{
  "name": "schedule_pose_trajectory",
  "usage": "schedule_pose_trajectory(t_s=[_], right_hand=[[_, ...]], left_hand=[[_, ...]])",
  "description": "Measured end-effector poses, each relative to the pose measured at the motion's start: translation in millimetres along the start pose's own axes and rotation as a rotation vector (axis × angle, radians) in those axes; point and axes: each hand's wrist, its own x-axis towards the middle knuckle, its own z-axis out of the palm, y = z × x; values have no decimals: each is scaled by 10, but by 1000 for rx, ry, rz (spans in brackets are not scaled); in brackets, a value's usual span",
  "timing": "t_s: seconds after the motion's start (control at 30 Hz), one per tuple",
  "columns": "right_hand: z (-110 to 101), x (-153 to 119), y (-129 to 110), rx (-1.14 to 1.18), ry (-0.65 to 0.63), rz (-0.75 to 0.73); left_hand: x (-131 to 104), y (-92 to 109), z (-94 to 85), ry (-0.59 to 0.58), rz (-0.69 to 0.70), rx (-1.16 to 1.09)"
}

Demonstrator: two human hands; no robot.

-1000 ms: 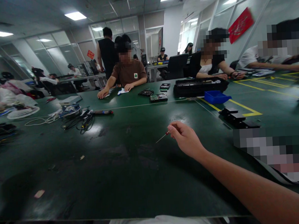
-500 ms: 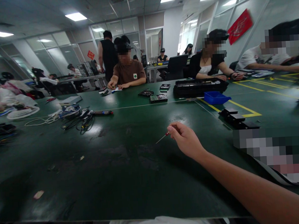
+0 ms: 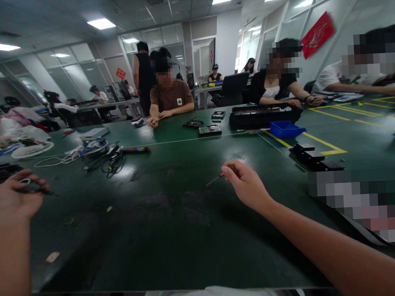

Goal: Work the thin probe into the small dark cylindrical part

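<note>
My right hand (image 3: 244, 181) is closed around a thin screwdriver (image 3: 215, 179) with a red collar, its bare shaft slanting down to the left above the green table (image 3: 176, 250). At the left edge, my left hand (image 3: 21, 195) has its fingers curled round a dark tool (image 3: 37, 188) with a pale ring and a thin dark tip; blur and the fingers hide its exact kind. The two hands are far apart. Neither tool touches another object.
Cables (image 3: 110, 159) and a white fan-like grille (image 3: 32, 149) lie at the left. Circuit boards (image 3: 210, 130), a black case (image 3: 265, 116), a blue tray (image 3: 285, 129) and black brackets (image 3: 312, 156) are farther off. Several people sit around.
My left hand has come into view at the left with a dark tool. My right hand is nearly still. The person opposite has moved a hand slightly.
</note>
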Motion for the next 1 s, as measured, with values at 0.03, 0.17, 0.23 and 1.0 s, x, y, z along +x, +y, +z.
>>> schedule_pose_trajectory(t_s=[0.03,0.17,0.23,1.0], right_hand=[[3,4,3,13,4,-2],[0,10,0,21,6,18],[-6,9,5,10,1,19],[-49,-60,-110,-57,50,-67]], left_hand=[[-23,-16,106,16,-23,-83],[-423,25,729,-184,-24,-235],[-686,24,1063,-333,-51,-264],[-1936,-1012,2164,-1127,203,327]])
